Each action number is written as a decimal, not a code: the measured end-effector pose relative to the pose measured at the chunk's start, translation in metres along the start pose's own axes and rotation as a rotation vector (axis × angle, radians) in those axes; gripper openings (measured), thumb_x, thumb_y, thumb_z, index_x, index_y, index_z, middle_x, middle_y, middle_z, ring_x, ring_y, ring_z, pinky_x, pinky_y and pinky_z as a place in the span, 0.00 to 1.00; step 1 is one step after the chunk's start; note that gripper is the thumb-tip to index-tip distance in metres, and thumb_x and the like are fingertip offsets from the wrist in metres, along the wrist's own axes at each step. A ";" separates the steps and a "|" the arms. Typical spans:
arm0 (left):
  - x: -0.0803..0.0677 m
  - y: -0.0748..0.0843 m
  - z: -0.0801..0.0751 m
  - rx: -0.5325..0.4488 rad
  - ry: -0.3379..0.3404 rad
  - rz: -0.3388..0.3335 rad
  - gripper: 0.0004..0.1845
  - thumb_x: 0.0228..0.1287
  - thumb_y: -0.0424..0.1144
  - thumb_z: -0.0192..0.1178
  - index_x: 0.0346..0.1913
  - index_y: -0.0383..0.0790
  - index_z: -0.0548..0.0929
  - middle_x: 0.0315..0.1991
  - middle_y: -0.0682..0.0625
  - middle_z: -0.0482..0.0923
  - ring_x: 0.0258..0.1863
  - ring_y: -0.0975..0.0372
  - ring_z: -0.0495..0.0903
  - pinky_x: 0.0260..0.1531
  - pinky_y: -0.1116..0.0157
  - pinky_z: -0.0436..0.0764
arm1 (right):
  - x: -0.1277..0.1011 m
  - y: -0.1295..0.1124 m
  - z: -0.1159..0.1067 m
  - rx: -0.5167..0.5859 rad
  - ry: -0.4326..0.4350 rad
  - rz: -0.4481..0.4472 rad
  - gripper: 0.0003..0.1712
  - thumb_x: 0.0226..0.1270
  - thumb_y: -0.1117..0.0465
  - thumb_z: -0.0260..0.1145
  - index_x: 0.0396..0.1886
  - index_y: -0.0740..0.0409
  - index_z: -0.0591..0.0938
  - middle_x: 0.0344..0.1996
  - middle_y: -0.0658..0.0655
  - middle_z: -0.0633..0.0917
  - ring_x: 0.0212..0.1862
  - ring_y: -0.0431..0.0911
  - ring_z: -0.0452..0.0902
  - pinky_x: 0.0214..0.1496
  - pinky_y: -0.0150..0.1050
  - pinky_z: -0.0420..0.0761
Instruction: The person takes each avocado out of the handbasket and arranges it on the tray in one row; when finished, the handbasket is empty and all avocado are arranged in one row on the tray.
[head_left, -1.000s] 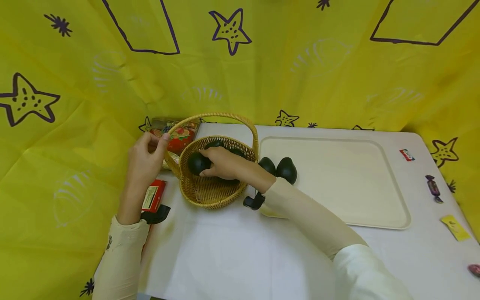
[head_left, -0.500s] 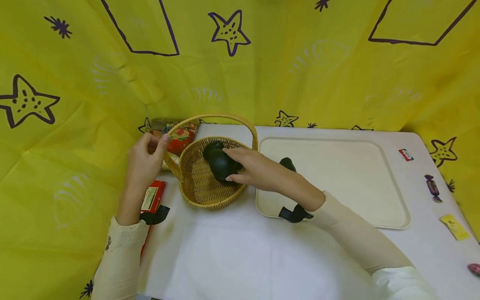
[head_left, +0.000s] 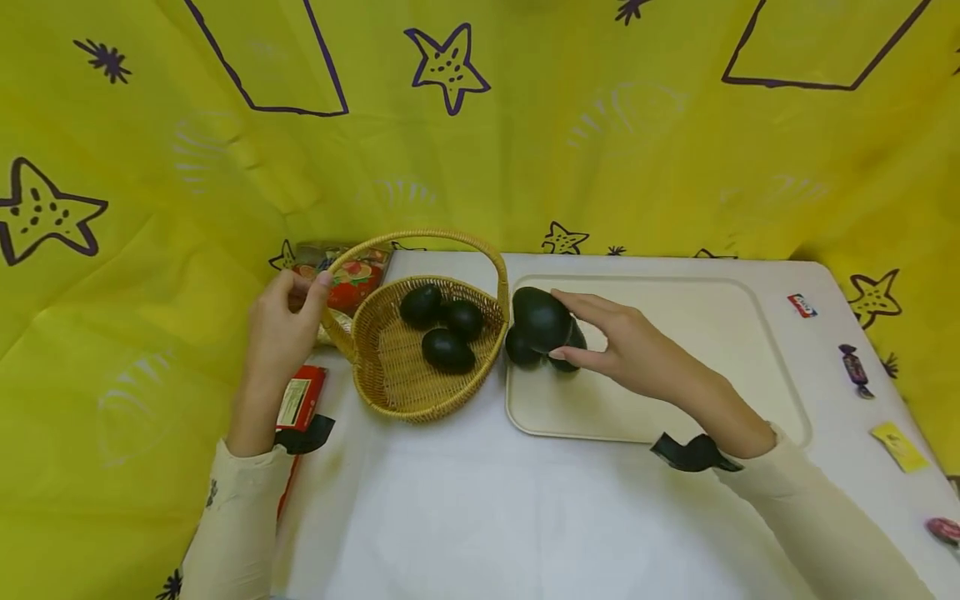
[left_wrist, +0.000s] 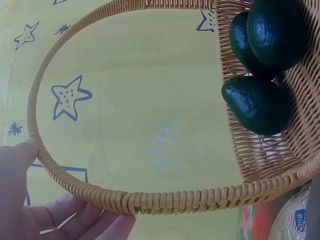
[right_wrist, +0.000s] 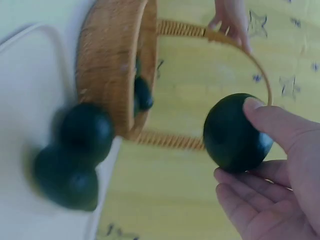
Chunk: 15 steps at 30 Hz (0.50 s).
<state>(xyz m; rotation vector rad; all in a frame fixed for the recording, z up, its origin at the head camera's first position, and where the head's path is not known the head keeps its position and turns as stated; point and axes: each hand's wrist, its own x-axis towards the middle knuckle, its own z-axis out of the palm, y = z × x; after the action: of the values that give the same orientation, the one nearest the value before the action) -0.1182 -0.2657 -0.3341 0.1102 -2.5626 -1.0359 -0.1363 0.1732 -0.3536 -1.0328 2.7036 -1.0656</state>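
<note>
A wicker basket [head_left: 431, 407] stands on the white table with three dark avocados [head_left: 447, 350] inside. My left hand [head_left: 315, 287] grips its arched handle [head_left: 335, 265] at the left; in the left wrist view my fingers [left_wrist: 75, 217] curl under the handle [left_wrist: 165, 201], with avocados [left_wrist: 260, 105] in the basket behind. My right hand [head_left: 570, 327] grips one avocado [head_left: 540, 317] just above the left end of the cream tray [head_left: 690, 358]. Two more avocados [head_left: 519, 348] lie on the tray beneath it. The right wrist view shows the held avocado [right_wrist: 237, 132], the basket [right_wrist: 112, 65] and the two avocados on the tray [right_wrist: 87, 130].
A red fruit-print packet [head_left: 352, 279] lies behind the basket and a red box [head_left: 300, 398] under my left wrist. Small wrapped sweets [head_left: 855, 367], a yellow wrapper [head_left: 900, 446] and a tiny packet [head_left: 802, 306] lie right of the tray. Yellow star-print cloth surrounds the table.
My right hand has lifted one avocado out of the basket and carried it rightwards to above the tray's left end. My left hand stays on the handle.
</note>
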 end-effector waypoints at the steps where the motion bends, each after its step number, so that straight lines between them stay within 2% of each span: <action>1: 0.000 0.000 0.000 0.001 0.002 -0.001 0.27 0.80 0.59 0.55 0.44 0.34 0.80 0.41 0.42 0.81 0.40 0.58 0.76 0.42 0.65 0.73 | -0.005 0.006 -0.003 -0.001 0.018 0.009 0.43 0.74 0.49 0.73 0.82 0.56 0.66 0.77 0.59 0.72 0.76 0.57 0.70 0.74 0.59 0.71; 6: 0.000 0.001 0.000 0.006 0.002 -0.007 0.27 0.80 0.60 0.55 0.44 0.34 0.80 0.41 0.42 0.81 0.40 0.57 0.76 0.43 0.64 0.72 | -0.029 0.034 -0.011 -0.006 0.086 0.110 0.43 0.72 0.51 0.74 0.81 0.58 0.68 0.76 0.63 0.73 0.73 0.64 0.73 0.70 0.63 0.73; 11: 0.000 0.001 0.000 0.010 -0.002 -0.009 0.28 0.80 0.60 0.55 0.44 0.34 0.80 0.42 0.41 0.82 0.41 0.57 0.77 0.45 0.63 0.72 | -0.048 0.060 -0.010 -0.031 0.086 0.210 0.44 0.74 0.54 0.73 0.81 0.64 0.65 0.75 0.71 0.72 0.71 0.70 0.72 0.69 0.67 0.72; 15: 0.000 0.001 0.000 0.009 0.002 -0.007 0.27 0.80 0.61 0.55 0.44 0.35 0.80 0.42 0.42 0.82 0.40 0.57 0.77 0.43 0.64 0.73 | -0.057 0.078 -0.005 -0.041 0.095 0.252 0.44 0.74 0.56 0.73 0.80 0.68 0.64 0.73 0.74 0.72 0.68 0.73 0.73 0.67 0.68 0.72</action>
<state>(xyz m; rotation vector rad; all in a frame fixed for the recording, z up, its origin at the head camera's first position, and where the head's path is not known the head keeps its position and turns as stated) -0.1178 -0.2654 -0.3334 0.1230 -2.5668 -1.0268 -0.1379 0.2520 -0.4089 -0.6369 2.8432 -1.0420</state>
